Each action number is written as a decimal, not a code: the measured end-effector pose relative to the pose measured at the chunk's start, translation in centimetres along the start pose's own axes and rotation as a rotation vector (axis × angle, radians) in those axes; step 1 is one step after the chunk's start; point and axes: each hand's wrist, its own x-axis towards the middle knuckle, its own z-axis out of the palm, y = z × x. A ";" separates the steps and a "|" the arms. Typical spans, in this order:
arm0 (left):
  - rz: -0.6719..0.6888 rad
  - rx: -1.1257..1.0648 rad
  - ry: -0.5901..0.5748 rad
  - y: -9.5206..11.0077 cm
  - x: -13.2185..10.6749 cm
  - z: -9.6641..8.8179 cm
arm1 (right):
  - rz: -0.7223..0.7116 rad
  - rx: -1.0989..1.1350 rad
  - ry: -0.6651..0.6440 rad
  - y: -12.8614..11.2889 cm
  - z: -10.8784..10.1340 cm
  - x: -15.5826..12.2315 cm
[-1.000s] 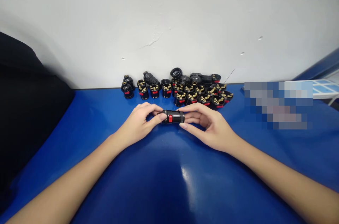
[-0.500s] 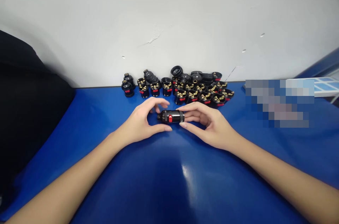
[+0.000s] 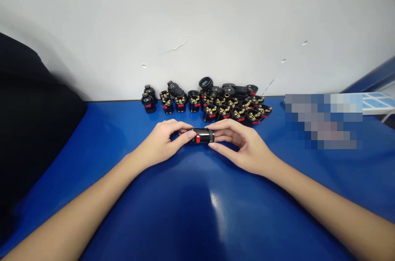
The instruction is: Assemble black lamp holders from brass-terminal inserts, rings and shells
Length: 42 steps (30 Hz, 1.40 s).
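Note:
A black lamp socket [image 3: 204,135] with a red switch on its side lies sideways between my hands in the middle of the view. The fingers of my left hand [image 3: 169,139] are closed around its narrow cap end, which they mostly cover. At the wide, ringed end, my right hand [image 3: 239,145] grips with thumb below and fingers along the far side and rim. Just behind stand several open socket bodies [image 3: 224,112], with brass contacts inside and red switches on their sides.
Two capped sockets [image 3: 149,103] stand left of the group. Loose black caps [image 3: 205,83] are heaped against the white wall [image 3: 197,18]. Dark fabric [image 3: 27,121] hangs at the left. A blurred patch [image 3: 324,121] covers something on the blue table [image 3: 173,211] at the right.
My left hand has closed from a loose curve around the lamp socket onto its cap end. My right hand keeps its hold, and the socket stays nearly in place.

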 end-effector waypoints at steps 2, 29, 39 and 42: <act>-0.011 0.000 -0.023 0.1 0.0 0.0 | -0.008 -0.014 -0.006 0.0 0.0 0.0; 0.387 0.110 0.183 -0.7 0.1 0.3 | 0.015 0.004 0.046 -0.4 0.3 0.0; 0.251 0.022 0.081 -0.8 -0.2 0.2 | 0.009 -0.027 0.017 -0.5 0.3 0.0; 0.303 0.057 0.118 -0.6 -0.2 0.3 | 0.024 -0.006 0.025 -0.8 0.3 0.0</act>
